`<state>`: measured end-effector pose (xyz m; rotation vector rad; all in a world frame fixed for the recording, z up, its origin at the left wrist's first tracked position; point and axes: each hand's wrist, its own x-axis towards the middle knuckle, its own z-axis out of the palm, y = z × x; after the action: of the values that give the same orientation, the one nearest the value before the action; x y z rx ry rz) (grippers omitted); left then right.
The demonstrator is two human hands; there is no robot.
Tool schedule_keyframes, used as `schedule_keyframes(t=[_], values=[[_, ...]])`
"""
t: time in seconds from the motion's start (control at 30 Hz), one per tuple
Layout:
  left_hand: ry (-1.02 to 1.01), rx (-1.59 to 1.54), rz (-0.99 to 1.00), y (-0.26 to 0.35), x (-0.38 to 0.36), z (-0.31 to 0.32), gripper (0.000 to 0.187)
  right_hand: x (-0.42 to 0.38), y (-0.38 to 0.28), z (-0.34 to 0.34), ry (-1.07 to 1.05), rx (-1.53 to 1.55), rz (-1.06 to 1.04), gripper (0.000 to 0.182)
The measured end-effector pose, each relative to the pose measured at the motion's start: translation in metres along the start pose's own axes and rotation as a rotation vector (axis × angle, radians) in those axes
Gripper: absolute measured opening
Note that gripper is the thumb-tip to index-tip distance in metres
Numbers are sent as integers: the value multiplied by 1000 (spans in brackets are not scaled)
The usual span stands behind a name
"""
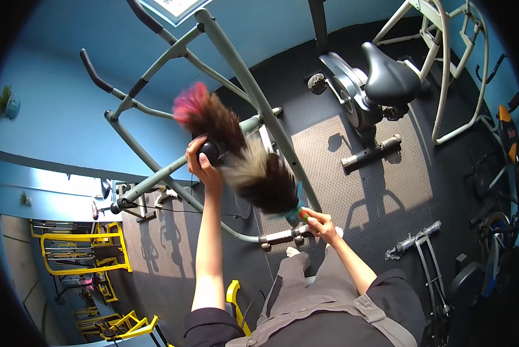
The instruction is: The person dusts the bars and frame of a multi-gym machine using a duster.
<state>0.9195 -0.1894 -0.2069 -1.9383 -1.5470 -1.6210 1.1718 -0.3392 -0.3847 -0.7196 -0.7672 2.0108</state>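
Observation:
My right hand [323, 227] is closed around the handle [304, 214] of a fluffy duster [268, 182]. Its bristles run from dark brown through cream to a pink tip, and they reach up and left across the frame of a grey-green exercise machine [227, 52]. The duster's far end is slightly blurred. My left hand [200, 162] curls around a black rounded knob [209, 151] in front of the machine's bars, right beside the bristles. What the knob is attached to is hidden behind the duster.
An exercise bike [358, 95] with a black saddle [392, 78] stands at the upper right. Yellow-framed racks [86, 236] are at the left. A metal frame partly in clear wrap [416, 240] lies on the floor at the right. A small potted plant [9, 105] hangs on the blue wall.

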Motion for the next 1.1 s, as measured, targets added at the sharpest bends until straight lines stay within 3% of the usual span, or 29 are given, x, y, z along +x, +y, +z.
schedule_keyframes(t=[0.17, 0.23, 0.27, 0.37, 0.43, 0.5, 0.63, 0.73, 0.83, 0.87, 0.9, 0.93, 1.03, 1.1], values=[[-32, -57, 49, 5, 7, 2, 32, 28, 14, -45, 92, -40, 58, 36], [-21, -69, 60, 3, 7, 3, 33, 54, 6, -54, 249, -199, 102, 35], [-13, -76, 55, 1, 6, 3, 33, 72, 9, -62, 281, -343, -28, 34], [-5, -63, 50, -1, 6, 3, 34, 91, -26, -65, 259, -557, -1, 32], [12, -53, 80, -3, 7, 3, 34, 80, -68, -51, 125, -561, -143, 32], [34, -52, 106, -3, 8, 4, 34, 56, -124, -34, 53, -514, 4, 34], [101, 44, 105, -7, 4, 1, 38, 42, -174, -48, -129, -469, 36, 36], [111, 93, 130, 1, 8, -1, 38, 66, -195, -60, -125, -528, 60, 35], [101, 22, 90, 1, 8, -2, 37, 120, -178, -88, -33, -951, 24, 36], [100, 20, 88, 1, 8, -2, 36, 143, -160, -99, 11, -1079, -77, 38], [95, 18, 85, 1, 8, -3, 35, 150, -160, -81, 56, -1202, -178, 39], [102, 27, 98, 1, 9, -3, 34, 150, -171, -70, 49, -1225, -21, 40], [98, 47, 117, 1, 10, -6, 34, 148, -213, -33, -104, -1248, -112, 37], [104, 64, 121, 4, 12, -9, 32, 126, -260, 4, -105, -1399, -53, 36]])
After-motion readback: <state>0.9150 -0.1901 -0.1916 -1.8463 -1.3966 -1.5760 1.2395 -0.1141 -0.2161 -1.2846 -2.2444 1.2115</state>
